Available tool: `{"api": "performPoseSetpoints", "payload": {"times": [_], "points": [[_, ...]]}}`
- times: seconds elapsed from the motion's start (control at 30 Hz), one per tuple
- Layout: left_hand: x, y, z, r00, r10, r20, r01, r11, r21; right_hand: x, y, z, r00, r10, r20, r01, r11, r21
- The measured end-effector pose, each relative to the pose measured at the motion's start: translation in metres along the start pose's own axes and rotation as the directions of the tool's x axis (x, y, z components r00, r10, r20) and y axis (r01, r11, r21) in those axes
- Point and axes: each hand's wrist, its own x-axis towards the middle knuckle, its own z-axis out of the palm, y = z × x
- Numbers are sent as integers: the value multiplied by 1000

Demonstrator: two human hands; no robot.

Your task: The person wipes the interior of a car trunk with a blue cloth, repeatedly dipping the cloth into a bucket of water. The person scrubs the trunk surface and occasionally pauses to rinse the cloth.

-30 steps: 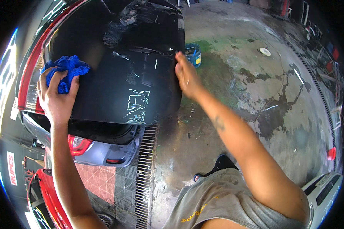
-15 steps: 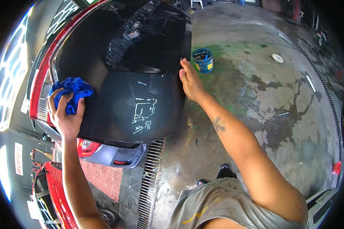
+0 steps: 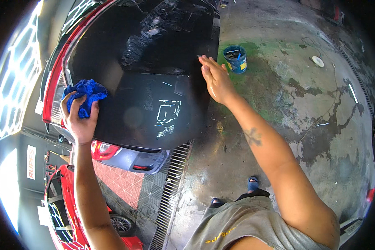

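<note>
A crumpled blue microfiber cloth (image 3: 87, 93) is gripped in my left hand (image 3: 81, 125), with fingers and thumb bent round its near side. The cloth rests against a glossy black car panel (image 3: 125, 112), close to the clear and red light (image 3: 54, 98) along its left edge. My right hand (image 3: 217, 81) is open, fingers stretched out, and looks wet. It hovers by the panel's right edge; whether the fingertips touch the panel I cannot tell. White light reflections and smeary streaks show on the black surface.
A blue bucket (image 3: 236, 66) stands on the wet concrete floor beyond my right hand. A round white disc (image 3: 317, 61) and a thin cord lie farther right. A metal drain grate (image 3: 171, 196) runs near my feet. Red (image 3: 66, 204) and grey (image 3: 131, 160) cars stand at left.
The whole view has shifted, so the scene sits farther right and slightly higher. My left hand keeps its hold on the cloth. My right palm has turned more into view; my right foot shows more.
</note>
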Motion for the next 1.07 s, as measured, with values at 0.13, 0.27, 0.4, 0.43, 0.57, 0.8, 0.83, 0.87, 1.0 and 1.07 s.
{"api": "performPoseSetpoints", "payload": {"times": [0.13, 0.27, 0.4, 0.43, 0.57, 0.8, 0.83, 0.87, 1.0, 1.07], "points": [[1, 1, 5, 999, 0, -41, 0, 1000, 11, -31, -24, 1, 992, -123, -18, 124, 992, 35], [-3, 0, 5, 1000, -9, -29, 10, 999, 34, -126, -81, 41, 988, -156, 4, 156, 982, -109], [2, 4, -3, 999, 11, -52, -7, 997, 80, -184, -108, 48, 977, -176, 119, 196, 964, -182], [-3, 1, -3, 998, 14, -66, -9, 997, 82, -177, -106, 51, 975, -173, 136, 202, 950, -239], [9, 14, 2, 995, 35, -91, -32, 999, 33, -37, -40, 20, 995, 89, -40, -94, 985, -145], [-5, 1, -5, 995, 22, -99, -17, 998, 54, -200, -151, 71, 975, -172, 140, 192, 972, -139], [-6, 0, -3, 995, 26, -94, -22, 999, 48, -188, -146, 68, 972, -184, 147, 210, 958, -193], [-4, 2, -2, 995, 28, -96, -24, 999, 40, -161, -134, 65, 985, -144, 93, 161, 963, -216], [7, 15, -3, 995, 7, -104, -7, 1000, 5, -49, -75, 39, 1000, 14, -11, -15, 992, -125], [-1, 4, -5, 998, -14, -67, 16, 999, 36, -78, -84, 69, 996, -75, -55, 68, 990, -123]]}}
